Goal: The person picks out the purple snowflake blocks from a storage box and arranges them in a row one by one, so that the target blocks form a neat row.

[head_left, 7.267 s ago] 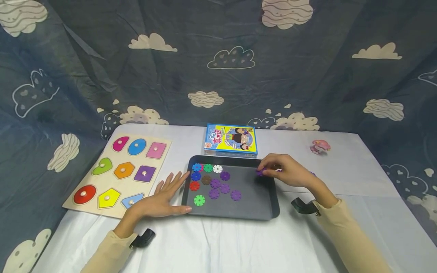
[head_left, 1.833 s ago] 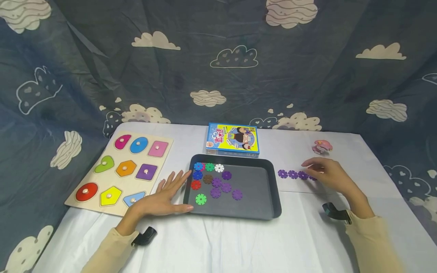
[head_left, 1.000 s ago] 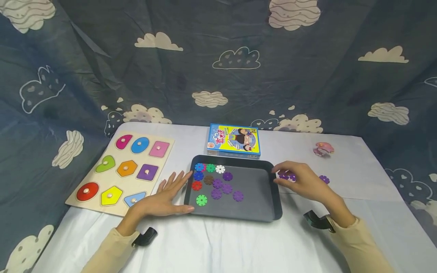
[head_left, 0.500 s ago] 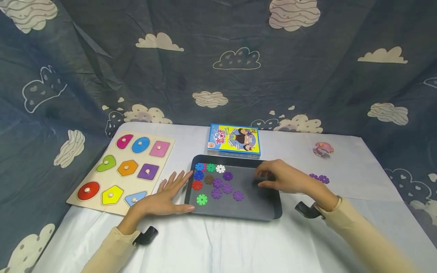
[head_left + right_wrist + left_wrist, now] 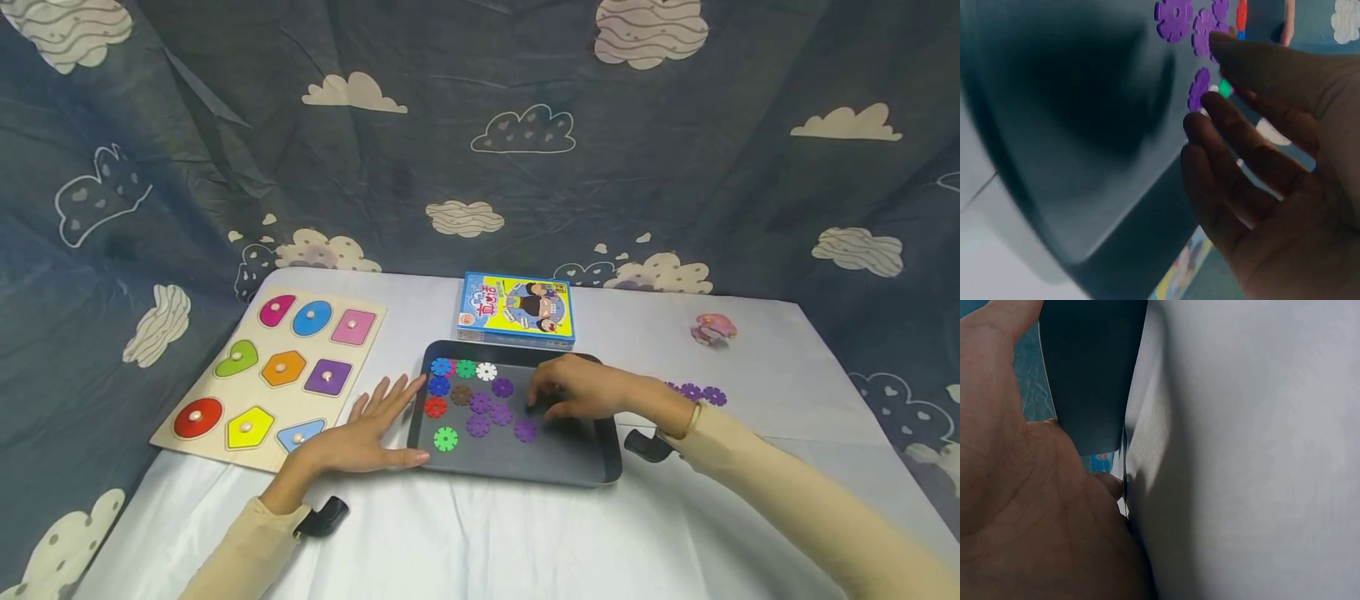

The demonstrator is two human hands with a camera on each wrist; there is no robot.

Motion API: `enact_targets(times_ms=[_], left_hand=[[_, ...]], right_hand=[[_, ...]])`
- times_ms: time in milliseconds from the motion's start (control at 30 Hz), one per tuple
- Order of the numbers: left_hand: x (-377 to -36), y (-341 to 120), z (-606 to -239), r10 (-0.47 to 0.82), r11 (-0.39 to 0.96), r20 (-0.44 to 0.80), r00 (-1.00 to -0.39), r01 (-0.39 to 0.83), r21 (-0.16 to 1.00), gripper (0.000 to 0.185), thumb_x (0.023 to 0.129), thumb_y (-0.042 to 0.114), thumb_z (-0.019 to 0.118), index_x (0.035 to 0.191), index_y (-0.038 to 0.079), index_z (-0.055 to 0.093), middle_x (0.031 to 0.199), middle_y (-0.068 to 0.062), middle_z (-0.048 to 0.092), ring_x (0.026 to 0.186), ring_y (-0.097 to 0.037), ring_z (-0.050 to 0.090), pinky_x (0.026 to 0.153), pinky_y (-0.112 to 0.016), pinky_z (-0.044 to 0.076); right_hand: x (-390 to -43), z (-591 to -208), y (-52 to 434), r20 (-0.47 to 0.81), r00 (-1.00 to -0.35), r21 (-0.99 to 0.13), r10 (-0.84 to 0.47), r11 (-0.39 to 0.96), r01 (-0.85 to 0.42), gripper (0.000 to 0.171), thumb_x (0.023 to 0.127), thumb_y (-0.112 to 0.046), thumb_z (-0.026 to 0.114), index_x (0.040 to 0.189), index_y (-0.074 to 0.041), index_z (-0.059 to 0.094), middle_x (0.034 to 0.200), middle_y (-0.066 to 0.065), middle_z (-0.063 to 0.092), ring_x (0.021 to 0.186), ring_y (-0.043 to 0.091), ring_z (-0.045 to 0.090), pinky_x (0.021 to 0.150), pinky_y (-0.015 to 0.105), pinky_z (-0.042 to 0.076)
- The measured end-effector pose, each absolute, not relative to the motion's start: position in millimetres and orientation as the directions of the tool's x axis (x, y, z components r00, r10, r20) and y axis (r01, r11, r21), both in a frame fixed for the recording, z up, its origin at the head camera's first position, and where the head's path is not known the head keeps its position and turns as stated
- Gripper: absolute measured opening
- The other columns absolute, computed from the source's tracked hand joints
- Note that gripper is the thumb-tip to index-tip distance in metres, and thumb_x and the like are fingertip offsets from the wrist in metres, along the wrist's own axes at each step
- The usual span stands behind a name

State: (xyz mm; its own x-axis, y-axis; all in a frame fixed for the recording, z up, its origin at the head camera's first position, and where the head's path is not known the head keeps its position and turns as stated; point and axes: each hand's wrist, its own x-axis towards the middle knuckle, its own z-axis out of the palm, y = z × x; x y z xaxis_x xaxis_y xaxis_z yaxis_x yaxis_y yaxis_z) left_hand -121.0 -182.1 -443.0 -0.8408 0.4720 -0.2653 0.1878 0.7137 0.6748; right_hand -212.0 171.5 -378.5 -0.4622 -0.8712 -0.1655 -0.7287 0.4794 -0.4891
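A dark grey tray (image 5: 570, 457) holds several notched plastic discs: a group of purple discs (image 5: 526, 430), plus blue, red, brown, white and green ones along the left. My left hand (image 5: 352, 442) lies spread at the tray's left side, fingertips and thumb at its rim; the left wrist view shows the palm (image 5: 1041, 506) beside the tray wall (image 5: 1094, 375). Over the tray hovers my right hand (image 5: 588, 390), fingers loosely bent near the purple discs. In the right wrist view a gap shows between thumb and fingers, with nothing held, and purple discs (image 5: 1174, 20) lie beyond.
To the right of the tray, purple discs (image 5: 692, 392) lie in a row, partly hidden by the right forearm. A blue and yellow box (image 5: 516, 308) stands behind the tray. A wooden shape puzzle (image 5: 273, 367) lies at left, a small pink toy (image 5: 712, 327) at back right.
My right hand, pinching a purple disc at the tray's right rim seconds ago, went to the row of purple discs without it, then moved left over the tray. The left hand stays put.
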Motion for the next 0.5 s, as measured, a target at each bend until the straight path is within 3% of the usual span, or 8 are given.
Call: enact_targets(times_ms=[200, 367, 500], left_hand=[[-121, -182, -443, 0.473, 0.717, -0.266, -0.84, 0.191, 0.67, 0.105, 0.084, 0.065, 0.068, 0.16, 0.041, -0.001, 0.17, -0.009, -0.006, 0.155, -0.035, -0.016, 0.121, -0.062, -0.011], [-121, -182, -443, 0.471, 0.719, -0.27, -0.84, 0.188, 0.669, 0.105, 0.084, 0.065, 0.068, 0.16, 0.041, -0.001, 0.17, -0.009, -0.006, 0.155, -0.035, -0.016, 0.121, -0.062, -0.011], [-121, -182, -442, 0.468, 0.72, -0.27, -0.842, 0.186, 0.668, 0.105, 0.084, 0.065, 0.068, 0.16, 0.041, 0.0, 0.17, -0.009, -0.006, 0.155, -0.035, -0.015, 0.121, -0.062, -0.011]], right_hand=[[-217, -386, 161, -0.233, -0.381, -0.588, -0.895, 0.442, -0.678, 0.022, 0.084, -0.003, 0.077, 0.104, -0.012, 0.073, 0.106, -0.002, 0.07, 0.096, 0.02, 0.064, 0.089, 0.037, 0.055], [-219, -396, 154, -0.275, -0.397, -0.539, -0.876, 0.482, -0.691, 0.022, 0.082, -0.003, 0.079, 0.099, -0.016, 0.073, 0.101, -0.006, 0.067, 0.091, 0.015, 0.056, 0.083, 0.028, 0.05], [-218, -400, 151, -0.266, -0.411, -0.502, -0.872, 0.49, -0.713, 0.023, 0.079, -0.003, 0.081, 0.096, -0.017, 0.072, 0.099, -0.005, 0.063, 0.09, 0.014, 0.055, 0.083, 0.027, 0.048]])
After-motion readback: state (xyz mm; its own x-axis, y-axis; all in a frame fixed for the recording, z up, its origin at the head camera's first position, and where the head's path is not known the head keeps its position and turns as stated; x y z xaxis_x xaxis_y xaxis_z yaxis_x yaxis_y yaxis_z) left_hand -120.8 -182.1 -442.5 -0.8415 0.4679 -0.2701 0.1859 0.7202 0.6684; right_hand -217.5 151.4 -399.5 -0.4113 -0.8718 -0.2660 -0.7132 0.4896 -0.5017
